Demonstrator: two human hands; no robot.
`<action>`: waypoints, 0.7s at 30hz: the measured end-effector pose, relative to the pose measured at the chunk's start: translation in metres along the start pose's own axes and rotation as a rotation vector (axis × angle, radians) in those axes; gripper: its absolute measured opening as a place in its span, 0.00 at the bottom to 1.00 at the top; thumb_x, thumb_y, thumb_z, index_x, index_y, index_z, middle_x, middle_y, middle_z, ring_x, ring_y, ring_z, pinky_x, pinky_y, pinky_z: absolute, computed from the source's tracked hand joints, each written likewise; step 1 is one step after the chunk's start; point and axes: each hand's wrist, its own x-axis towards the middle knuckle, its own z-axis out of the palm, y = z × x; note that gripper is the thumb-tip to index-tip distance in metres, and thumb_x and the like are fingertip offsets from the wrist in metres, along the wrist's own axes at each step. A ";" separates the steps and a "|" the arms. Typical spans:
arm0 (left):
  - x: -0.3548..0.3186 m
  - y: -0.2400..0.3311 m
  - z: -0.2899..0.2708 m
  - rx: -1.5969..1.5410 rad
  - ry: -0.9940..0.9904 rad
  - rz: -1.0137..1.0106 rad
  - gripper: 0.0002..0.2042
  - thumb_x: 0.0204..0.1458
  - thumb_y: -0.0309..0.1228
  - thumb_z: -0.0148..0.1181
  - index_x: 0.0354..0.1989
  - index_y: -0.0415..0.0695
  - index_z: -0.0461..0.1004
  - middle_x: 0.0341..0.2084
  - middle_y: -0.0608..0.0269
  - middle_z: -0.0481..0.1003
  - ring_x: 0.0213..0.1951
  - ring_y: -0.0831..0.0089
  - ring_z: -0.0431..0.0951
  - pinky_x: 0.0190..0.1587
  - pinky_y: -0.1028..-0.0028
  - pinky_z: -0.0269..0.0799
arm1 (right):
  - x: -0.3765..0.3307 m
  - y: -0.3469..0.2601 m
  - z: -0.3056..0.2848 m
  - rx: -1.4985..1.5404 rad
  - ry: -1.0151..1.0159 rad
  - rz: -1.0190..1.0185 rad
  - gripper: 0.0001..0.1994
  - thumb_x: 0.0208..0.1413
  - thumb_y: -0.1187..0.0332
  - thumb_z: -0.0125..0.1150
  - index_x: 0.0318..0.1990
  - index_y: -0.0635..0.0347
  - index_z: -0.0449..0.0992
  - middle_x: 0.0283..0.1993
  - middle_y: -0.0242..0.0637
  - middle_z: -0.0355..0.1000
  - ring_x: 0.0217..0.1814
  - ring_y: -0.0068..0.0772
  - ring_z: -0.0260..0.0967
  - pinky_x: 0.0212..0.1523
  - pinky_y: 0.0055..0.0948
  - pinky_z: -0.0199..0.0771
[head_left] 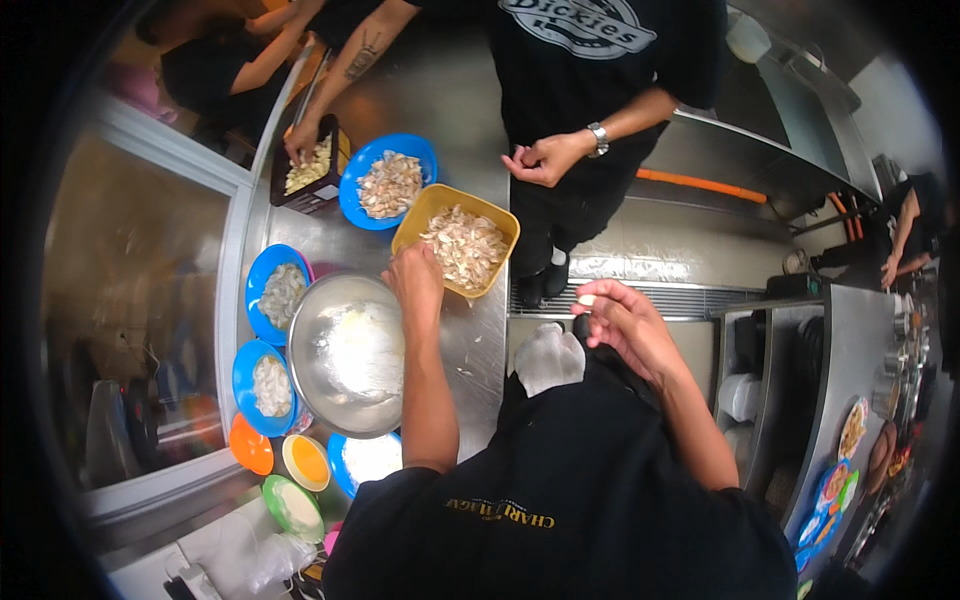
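Note:
My left hand (415, 279) is closed at the near left corner of a square yellow tub (513, 228), its fingers curled at the rim and partly hidden. A heap of pale, pinkish flaky pieces (465, 246) fills the tub; they look like garlic cloves with skins. Over the floor to the right, my right hand (632, 326) is raised, pinching a small whitish clove-like piece (587, 299) between thumb and fingers. A large steel bowl (300, 390) with a whitish residue inside stands beside my left forearm. Beyond the tub is a blue bowl (431, 152) of similar flaky pieces.
A person facing me (610, 110) stands across the counter's corner, one hand in a dark box (330, 190) of pale yellow pieces. Blue bowls (240, 385), an orange bowl (250, 445) and a green bowl (275, 515) line the window side. Steel shelving (780, 320) stands at right.

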 end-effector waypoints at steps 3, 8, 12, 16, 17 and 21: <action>-0.008 0.013 -0.002 0.002 0.133 0.119 0.08 0.62 0.28 0.60 0.44 0.36 0.80 0.36 0.52 0.83 0.41 0.63 0.83 0.47 0.65 0.75 | 0.007 -0.003 0.002 -0.091 -0.001 -0.008 0.16 0.72 0.67 0.55 0.61 0.65 0.72 0.52 0.42 0.77 0.36 0.21 0.75 0.44 0.27 0.81; -0.047 0.091 -0.071 -0.953 -0.305 0.141 0.11 0.61 0.27 0.63 0.51 0.39 0.81 0.41 0.55 0.82 0.41 0.68 0.82 0.46 0.69 0.77 | 0.006 -0.007 0.001 -0.330 0.013 -0.153 0.14 0.73 0.69 0.53 0.59 0.66 0.71 0.50 0.37 0.78 0.41 0.23 0.78 0.44 0.25 0.80; -0.072 0.123 -0.084 -1.074 -0.451 0.382 0.12 0.60 0.22 0.64 0.51 0.38 0.81 0.42 0.59 0.81 0.43 0.73 0.81 0.47 0.74 0.76 | 0.003 -0.013 0.011 -0.556 0.043 -0.280 0.11 0.71 0.74 0.55 0.56 0.67 0.70 0.46 0.40 0.79 0.44 0.27 0.81 0.44 0.27 0.81; -0.076 0.130 -0.076 -1.166 -0.436 0.365 0.11 0.59 0.21 0.65 0.49 0.38 0.82 0.39 0.57 0.82 0.39 0.71 0.83 0.42 0.74 0.79 | -0.001 -0.022 0.017 -0.618 0.059 -0.350 0.11 0.69 0.73 0.58 0.54 0.69 0.72 0.43 0.41 0.80 0.44 0.30 0.82 0.43 0.28 0.82; -0.077 0.132 -0.076 -1.188 -0.444 0.331 0.10 0.59 0.21 0.66 0.49 0.38 0.82 0.39 0.57 0.82 0.39 0.71 0.84 0.42 0.74 0.79 | 0.000 -0.023 0.018 -0.610 0.067 -0.356 0.11 0.69 0.73 0.59 0.54 0.69 0.72 0.42 0.41 0.80 0.44 0.30 0.82 0.43 0.29 0.82; -0.075 0.136 -0.078 -1.198 -0.435 0.313 0.10 0.58 0.21 0.66 0.48 0.37 0.82 0.38 0.56 0.82 0.38 0.70 0.84 0.41 0.74 0.79 | -0.001 -0.019 0.020 -0.740 0.175 -0.435 0.11 0.66 0.73 0.62 0.51 0.69 0.77 0.40 0.43 0.81 0.43 0.33 0.82 0.43 0.30 0.82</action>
